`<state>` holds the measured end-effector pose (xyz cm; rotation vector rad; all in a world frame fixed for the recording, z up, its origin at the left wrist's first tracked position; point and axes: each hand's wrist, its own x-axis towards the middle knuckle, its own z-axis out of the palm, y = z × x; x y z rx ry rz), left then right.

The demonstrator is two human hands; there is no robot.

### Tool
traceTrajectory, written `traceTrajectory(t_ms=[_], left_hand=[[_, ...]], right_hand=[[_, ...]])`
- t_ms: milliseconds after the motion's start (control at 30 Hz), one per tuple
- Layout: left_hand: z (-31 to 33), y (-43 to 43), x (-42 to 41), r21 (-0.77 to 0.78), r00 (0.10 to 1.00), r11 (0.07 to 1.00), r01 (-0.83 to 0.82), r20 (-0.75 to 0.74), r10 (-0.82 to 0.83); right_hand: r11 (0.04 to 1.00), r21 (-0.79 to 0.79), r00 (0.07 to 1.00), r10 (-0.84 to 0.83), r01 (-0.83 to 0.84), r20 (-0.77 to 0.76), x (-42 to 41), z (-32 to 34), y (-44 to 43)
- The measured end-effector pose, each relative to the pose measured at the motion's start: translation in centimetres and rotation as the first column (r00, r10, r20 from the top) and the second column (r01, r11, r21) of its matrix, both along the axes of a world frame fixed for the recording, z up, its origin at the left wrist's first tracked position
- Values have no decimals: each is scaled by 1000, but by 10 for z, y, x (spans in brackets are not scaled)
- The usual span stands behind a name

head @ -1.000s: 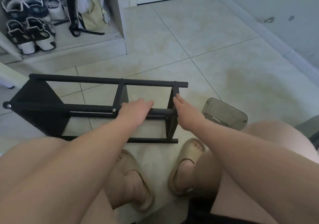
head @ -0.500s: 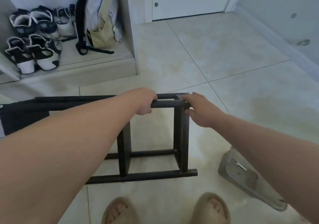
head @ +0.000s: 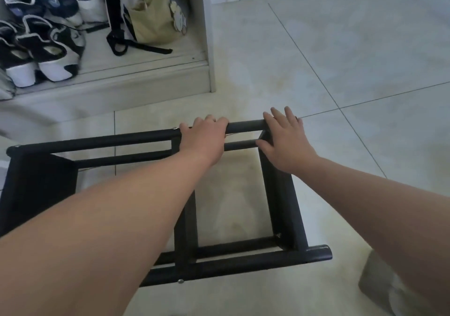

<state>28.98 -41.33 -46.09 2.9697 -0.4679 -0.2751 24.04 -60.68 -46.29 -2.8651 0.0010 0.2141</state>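
Covering the black rack's [head: 170, 138] top corner, right hand [head: 287, 143]; left hand [head: 203, 140] hides its joint.

Rack [head: 243, 265]: matt black bars, plain, no pattern; small silver screw heads [head: 180, 281]
Fabric panel [head: 36, 189]: plain black
Floor tiles [head: 341, 48]: pale cream-grey, faint yellowish mottling, thin dark grout lines
Sneakers [head: 48, 55]: black and white patches
Bag [head: 151, 21]: pale yellow, black straps
Shelf unit [head: 146, 79]: off-white
Container [head: 379, 286]: translucent smoky grey
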Motion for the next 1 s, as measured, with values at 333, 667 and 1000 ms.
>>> traceTrajectory(t_ms=[333,667,1000], left_hand=[[-33,29,26,32,995,994,-100,-16,100],[-27,15,1,108,992,988,-114,-43,119],[24,-81,-107,13,934,934,357,-23,-356]], right_hand=[[997,27,990,78,-75,-121,40,-40,25],[998,10,985,68,-67,-159,-3,-27,1],[992,-127,967,-35,3,-253,-163,44,-106]])
